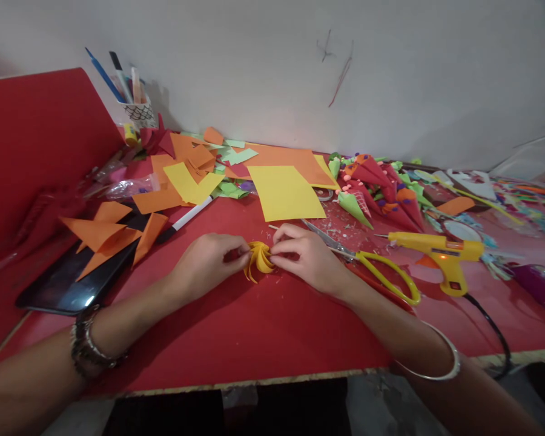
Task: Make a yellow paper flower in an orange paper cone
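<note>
A small yellow paper piece cut into curling strips (260, 259) is between my two hands, low over the red tabletop. My left hand (213, 260) pinches its left side with thumb and fingers. From the other side my right hand (306, 257) pinches its right edge. The strips fan out and droop between my fingertips; parts under the fingers are hidden. Scissors with yellow handles (386, 275) lie just right of my right hand, their blades partly behind it. A yellow paper sheet (288, 194) rests beyond my hands.
On the right lies a yellow glue gun (440, 251) with a black cord. Red paper cones (376, 188) are heaped at the back. Folded orange paper (104, 233) covers part of a phone (68, 284) at left. A marker (186, 219) and a pen cup (138, 112) stand out.
</note>
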Motion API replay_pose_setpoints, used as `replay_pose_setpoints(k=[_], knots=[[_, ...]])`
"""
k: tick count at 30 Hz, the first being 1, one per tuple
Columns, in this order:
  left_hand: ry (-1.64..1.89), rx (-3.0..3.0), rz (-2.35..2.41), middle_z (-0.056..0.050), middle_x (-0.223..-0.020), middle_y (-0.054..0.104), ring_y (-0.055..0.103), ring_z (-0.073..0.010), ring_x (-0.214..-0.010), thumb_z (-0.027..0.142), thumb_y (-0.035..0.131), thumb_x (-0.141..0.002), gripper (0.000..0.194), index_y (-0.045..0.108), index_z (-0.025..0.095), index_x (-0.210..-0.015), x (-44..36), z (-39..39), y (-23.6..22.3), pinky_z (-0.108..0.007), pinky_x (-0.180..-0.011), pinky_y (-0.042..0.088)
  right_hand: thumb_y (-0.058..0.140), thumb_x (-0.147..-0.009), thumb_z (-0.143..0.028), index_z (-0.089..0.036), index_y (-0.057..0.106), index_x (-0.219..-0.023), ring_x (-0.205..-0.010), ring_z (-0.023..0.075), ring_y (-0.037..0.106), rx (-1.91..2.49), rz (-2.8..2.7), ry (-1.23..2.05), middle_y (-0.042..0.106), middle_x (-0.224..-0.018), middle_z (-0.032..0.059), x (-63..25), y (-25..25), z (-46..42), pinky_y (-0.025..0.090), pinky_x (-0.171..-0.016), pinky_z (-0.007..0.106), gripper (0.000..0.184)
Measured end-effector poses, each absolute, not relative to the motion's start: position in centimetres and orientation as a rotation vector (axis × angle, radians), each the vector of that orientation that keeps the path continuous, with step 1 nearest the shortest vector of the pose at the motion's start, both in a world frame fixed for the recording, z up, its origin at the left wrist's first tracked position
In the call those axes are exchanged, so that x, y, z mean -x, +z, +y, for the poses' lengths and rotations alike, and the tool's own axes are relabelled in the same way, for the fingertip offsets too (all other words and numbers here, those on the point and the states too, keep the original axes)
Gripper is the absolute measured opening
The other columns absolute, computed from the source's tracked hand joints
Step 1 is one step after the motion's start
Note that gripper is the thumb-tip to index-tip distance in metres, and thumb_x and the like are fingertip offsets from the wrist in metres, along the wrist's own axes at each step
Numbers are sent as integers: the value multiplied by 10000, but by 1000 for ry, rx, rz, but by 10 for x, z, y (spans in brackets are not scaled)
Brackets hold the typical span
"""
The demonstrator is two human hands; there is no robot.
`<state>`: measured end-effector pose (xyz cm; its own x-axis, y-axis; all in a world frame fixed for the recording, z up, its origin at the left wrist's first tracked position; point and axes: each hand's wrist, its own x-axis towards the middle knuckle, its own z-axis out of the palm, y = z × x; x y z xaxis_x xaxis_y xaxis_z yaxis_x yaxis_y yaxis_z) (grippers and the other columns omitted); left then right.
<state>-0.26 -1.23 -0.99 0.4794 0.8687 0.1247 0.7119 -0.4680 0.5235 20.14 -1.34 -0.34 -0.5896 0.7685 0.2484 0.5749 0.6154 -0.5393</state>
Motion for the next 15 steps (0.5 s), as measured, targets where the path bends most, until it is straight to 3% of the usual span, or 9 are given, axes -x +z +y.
replay_pose_setpoints(k=[15], knots=[[597,-2300,1144,27,-598,581,482,-77,-536,307,459,-798,239,569,155,-651,3,-11,-10,-183,-523,351,508,-793,-170,-156,585,-654,-683,106,494,1095,-2340,623,531,-776,17,-199,0,-14,377,-643,241,160]])
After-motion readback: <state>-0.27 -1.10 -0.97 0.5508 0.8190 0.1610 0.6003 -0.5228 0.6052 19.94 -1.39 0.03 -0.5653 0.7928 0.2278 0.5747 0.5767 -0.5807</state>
